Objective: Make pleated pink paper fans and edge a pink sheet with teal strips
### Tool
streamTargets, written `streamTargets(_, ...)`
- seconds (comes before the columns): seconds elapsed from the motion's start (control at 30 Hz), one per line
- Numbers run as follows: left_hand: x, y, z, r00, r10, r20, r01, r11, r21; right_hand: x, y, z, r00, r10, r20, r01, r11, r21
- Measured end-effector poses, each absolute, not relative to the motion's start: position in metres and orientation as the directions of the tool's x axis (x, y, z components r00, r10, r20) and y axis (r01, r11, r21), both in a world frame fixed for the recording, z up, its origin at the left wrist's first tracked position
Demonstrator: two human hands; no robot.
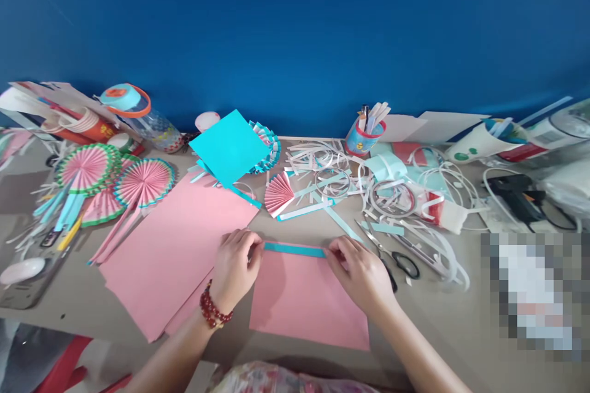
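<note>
A pink paper sheet (304,301) with a teal strip (295,250) along its far edge lies on the table in front of me. My left hand (236,270), with a red bead bracelet on the wrist, pinches the sheet's far left corner. My right hand (357,273) pinches the far right corner at the strip's other end. Both hands have their fingers closed on the paper's folded edge.
A stack of larger pink sheets (175,245) lies to the left, with a teal square sheet (229,147) behind. Finished pink fans (144,182) sit at far left. Scissors (396,261), white paper strips (405,196), a pen cup (364,135) and a glue gun (519,196) are to the right.
</note>
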State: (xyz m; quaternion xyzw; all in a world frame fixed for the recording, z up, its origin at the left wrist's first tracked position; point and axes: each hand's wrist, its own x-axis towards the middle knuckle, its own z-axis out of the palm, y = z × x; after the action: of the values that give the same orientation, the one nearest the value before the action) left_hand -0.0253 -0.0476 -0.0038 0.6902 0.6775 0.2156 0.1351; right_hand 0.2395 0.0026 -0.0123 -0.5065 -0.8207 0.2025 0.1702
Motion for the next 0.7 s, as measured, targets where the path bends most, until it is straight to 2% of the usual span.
streamTargets(0.2, -0.024, -0.0463, -0.0058, -0.014, 0.994, 0.105, 0.9, -0.033, 0.434, 0.237, 0.0038, -0.0154, -0.432, 0.897, 0.089, 0.77, 0.419, -0.482)
streamTargets(0.7, -0.0231, -0.0448, -0.0083, -0.011, 0.99, 0.142, 0.891, -0.054, 0.45, 0.2333, 0.0054, -0.0128, -0.423, 0.9, 0.101, 0.771, 0.417, -0.482)
